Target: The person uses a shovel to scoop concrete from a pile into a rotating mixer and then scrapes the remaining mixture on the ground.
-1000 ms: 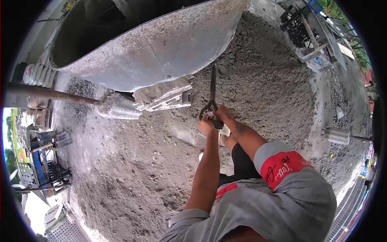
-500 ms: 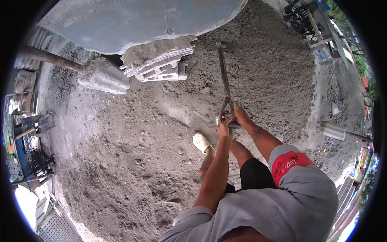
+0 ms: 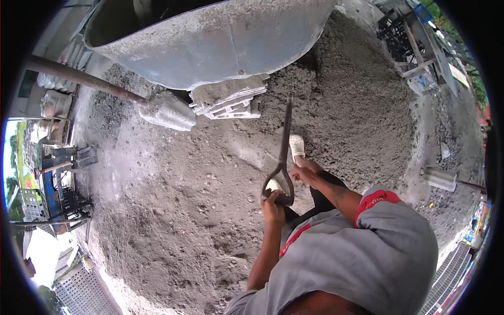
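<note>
A shovel stands tilted in the grey mix, its dark shaft [image 3: 286,131] running away from me and its blade end hidden in the heap. My left hand [image 3: 273,209] is wrapped around the crossbar of the shovel's D-shaped grip. Beside the fork of that grip is my right hand [image 3: 301,174], its fingers loosely bent and not around the shaft. One cream clog [image 3: 297,144] is planted right of the shaft. Through the grip's opening I see the other clog [image 3: 278,184].
A large metal tub [image 3: 226,44] rests at the top over stacked hollow blocks [image 3: 236,107]. Left of them lies a mix-coated shovel blade [image 3: 170,111] on a long pole [image 3: 89,81]. Another shovel [image 3: 441,178] lies at right. Grey mix [image 3: 362,105] covers the ground.
The shovel's grip has come down and left, turning its D face into view. My right hand has come off the shaft. One foot has stepped forward, and the view has tilted up.
</note>
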A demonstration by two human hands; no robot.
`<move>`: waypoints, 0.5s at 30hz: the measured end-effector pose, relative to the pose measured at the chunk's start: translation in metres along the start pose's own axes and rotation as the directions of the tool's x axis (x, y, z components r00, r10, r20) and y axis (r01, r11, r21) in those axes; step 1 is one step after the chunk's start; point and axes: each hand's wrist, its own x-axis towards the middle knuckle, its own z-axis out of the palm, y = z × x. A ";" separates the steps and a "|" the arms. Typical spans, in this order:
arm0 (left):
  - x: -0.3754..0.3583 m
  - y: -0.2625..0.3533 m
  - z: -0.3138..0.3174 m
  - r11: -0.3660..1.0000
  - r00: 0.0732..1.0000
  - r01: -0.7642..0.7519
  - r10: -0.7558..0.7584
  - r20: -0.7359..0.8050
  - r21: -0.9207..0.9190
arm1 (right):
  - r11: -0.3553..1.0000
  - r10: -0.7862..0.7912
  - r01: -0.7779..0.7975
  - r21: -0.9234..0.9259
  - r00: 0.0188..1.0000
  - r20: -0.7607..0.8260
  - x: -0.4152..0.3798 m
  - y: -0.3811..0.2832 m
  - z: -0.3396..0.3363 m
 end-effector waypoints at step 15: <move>-0.012 0.026 0.095 0.831 0.492 -0.045 0.501 -0.712 0.554 | 0.705 0.127 0.053 0.707 0.972 -0.199 0.275 -0.127 -0.111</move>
